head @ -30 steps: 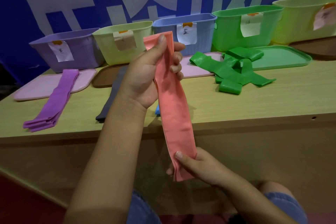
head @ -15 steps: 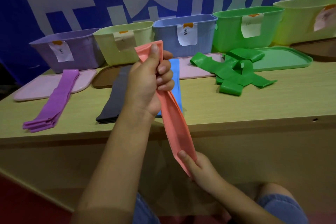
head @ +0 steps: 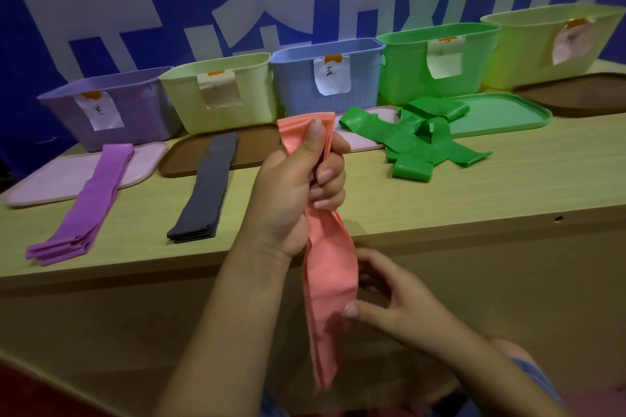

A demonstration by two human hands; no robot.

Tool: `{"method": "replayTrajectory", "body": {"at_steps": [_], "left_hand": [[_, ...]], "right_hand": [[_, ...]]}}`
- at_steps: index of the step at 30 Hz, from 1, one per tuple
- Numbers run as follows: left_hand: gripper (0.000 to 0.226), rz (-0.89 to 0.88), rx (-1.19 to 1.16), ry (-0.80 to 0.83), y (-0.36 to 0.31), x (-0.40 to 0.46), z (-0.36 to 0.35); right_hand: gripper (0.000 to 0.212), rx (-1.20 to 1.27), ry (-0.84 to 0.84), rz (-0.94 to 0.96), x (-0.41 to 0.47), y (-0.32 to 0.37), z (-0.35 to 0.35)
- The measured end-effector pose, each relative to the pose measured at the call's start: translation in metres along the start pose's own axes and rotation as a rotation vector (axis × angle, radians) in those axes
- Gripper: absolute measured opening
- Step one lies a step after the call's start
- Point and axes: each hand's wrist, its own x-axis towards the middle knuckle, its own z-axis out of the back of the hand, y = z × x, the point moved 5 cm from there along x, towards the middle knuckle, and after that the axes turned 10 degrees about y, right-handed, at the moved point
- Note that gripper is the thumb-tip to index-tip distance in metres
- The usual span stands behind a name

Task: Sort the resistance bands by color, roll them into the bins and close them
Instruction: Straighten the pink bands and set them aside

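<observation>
Backdrop: blue wall (head: 40,27) with large pale lettering, across the top of the frame. Below it, a light wooden table (head: 440,200) carried five open, paper-labelled bins in a row, left to right: purple bin (head: 135,122), pale yellow-green bin (head: 250,95), blue bin (head: 298,85), green bin (head: 406,74), second yellow-green bin (head: 528,51) at upper right. Lids lay flat in front of them: pink lid (head: 44,183), brown lid (head: 257,145), green lid (head: 508,112), another brown lid (head: 576,95) at right. Purple bands (head: 88,203), stacked flat, lay partly on the pink lid; dark grey bands (head: 206,193), stacked flat, lay partly on the brown lid; green bands (head: 426,142) lay in a loose tangled heap before the green bin. Item in hand: salmon-pink band (head: 328,284), centre frame, held off the table and hanging down past its front edge. Left hand (head: 298,193) was fisted around the band's upper part, thumb pressed on its top end. Right hand (head: 399,301), lower right of centre, had loosely spread fingers, thumb tip touching the band's right edge.
</observation>
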Motion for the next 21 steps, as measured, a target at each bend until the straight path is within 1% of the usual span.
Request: {"method": "replayTrajectory", "body": {"at_steps": [2, 3, 5, 6, 8, 10, 13, 15, 19, 20, 21], "left_hand": [[0.032, -0.015, 0.015, 0.044, 0.003, 0.001, -0.01], [0.033, -0.018, 0.031, 0.052, 0.004, 0.001, -0.015], [0.033, -0.014, 0.041, 0.072, 0.006, 0.004, -0.026], [0.033, -0.017, 0.039, 0.085, 0.006, 0.005, -0.032], [0.034, -0.021, 0.039, 0.122, 0.006, 0.007, -0.044], [0.035, -0.003, 0.052, 0.175, 0.01, 0.012, -0.057], [0.038, 0.064, 0.054, 0.236, 0.021, 0.021, -0.074], [0.039, 0.087, 0.083, 0.269, 0.026, 0.028, -0.084], [0.036, 0.115, 0.1, 0.273, 0.035, 0.048, -0.099], [0.039, 0.108, 0.091, 0.257, 0.038, 0.054, -0.102], [0.048, 0.096, 0.084, 0.242, 0.044, 0.058, -0.103]], "right_hand": [[0.06, 0.013, -0.034, 0.063, -0.003, 0.024, 0.008], [0.052, -0.003, -0.065, 0.091, -0.004, 0.037, 0.012], [0.034, -0.12, -0.18, 0.138, -0.004, 0.059, 0.022], [0.029, -0.191, -0.251, 0.156, -0.005, 0.066, 0.028], [0.025, -0.256, -0.366, 0.208, -0.008, 0.078, 0.041], [0.022, -0.32, -0.435, 0.268, -0.012, 0.09, 0.052], [0.015, -0.404, -0.517, 0.295, -0.016, 0.103, 0.069], [0.015, -0.416, -0.549, 0.312, -0.019, 0.11, 0.081], [0.02, -0.39, -0.539, 0.295, -0.025, 0.122, 0.105], [0.021, -0.407, -0.531, 0.277, -0.026, 0.125, 0.113], [0.02, -0.402, -0.524, 0.26, -0.026, 0.129, 0.123]]}}
